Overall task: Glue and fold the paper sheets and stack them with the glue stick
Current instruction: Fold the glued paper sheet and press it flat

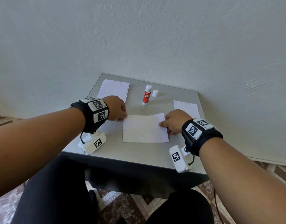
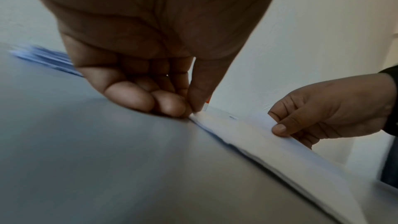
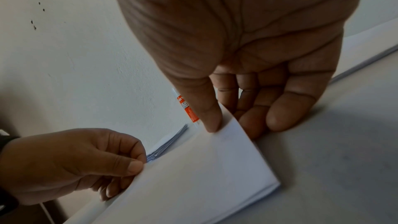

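Observation:
A white paper sheet [image 1: 145, 129] lies folded over in the middle of the small grey table [image 1: 139, 152]. My left hand [image 1: 118, 110] pinches its far left corner between thumb and fingers [image 2: 172, 106]. My right hand [image 1: 174, 122] pinches the far right edge of the sheet [image 3: 204, 168], thumb [image 3: 210, 118] on top and fingers underneath. The upper flap is lifted slightly off the lower one [image 2: 269, 142]. A red and white glue stick [image 1: 146, 95] stands uncapped behind the sheet, its white cap [image 1: 155, 93] beside it on the right.
A stack of unfolded white sheets [image 1: 114, 90] lies at the far left of the table. Another white paper [image 1: 186, 106] lies at the far right, partly behind my right hand. A pale wall [image 1: 139, 38] rises just behind the table. Patterned floor surrounds it.

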